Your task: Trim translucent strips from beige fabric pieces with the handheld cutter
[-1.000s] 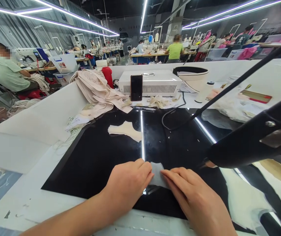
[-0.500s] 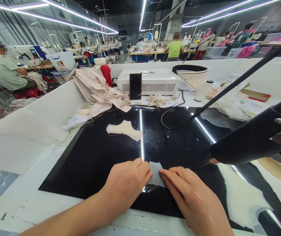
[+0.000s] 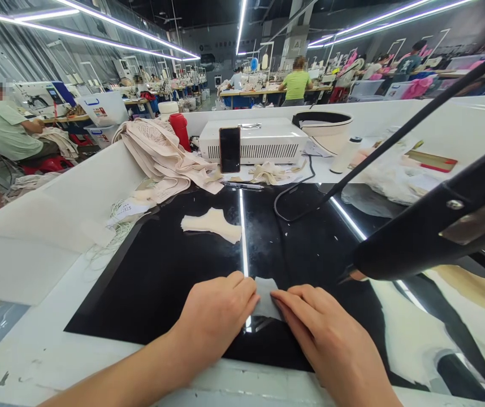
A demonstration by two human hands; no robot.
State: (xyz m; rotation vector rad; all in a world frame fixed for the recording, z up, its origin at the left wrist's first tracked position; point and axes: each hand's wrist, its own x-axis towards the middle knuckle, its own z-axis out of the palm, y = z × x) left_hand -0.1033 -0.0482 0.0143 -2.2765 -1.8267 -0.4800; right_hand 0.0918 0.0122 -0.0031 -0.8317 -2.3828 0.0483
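A small pale grey piece of fabric point(image 3: 265, 298) is stretched between my two hands, close above the glossy black board point(image 3: 153, 282). My left hand point(image 3: 221, 308) pinches its left edge with the fingers curled in. Thumb and fingers of my right hand point(image 3: 323, 319) press together on its right edge. Farther back on the board lies a cream fabric piece point(image 3: 212, 224) with curved edges. Larger pale fabric pieces point(image 3: 412, 333) lie to the right of my right hand, partly under a black tool arm point(image 3: 420, 226).
A black cable point(image 3: 285, 217) loops across the board. Behind stand a phone point(image 3: 229, 150), a white vented box point(image 3: 263, 141), a white bottle point(image 3: 346, 155) and heaped beige fabric point(image 3: 161, 152). White side walls point(image 3: 47, 226) border the table. Other people sit at machines beyond.
Both hands keep their pinch on the grey fabric, almost in place. The whole view has shifted slightly, so most things appear a little farther left.
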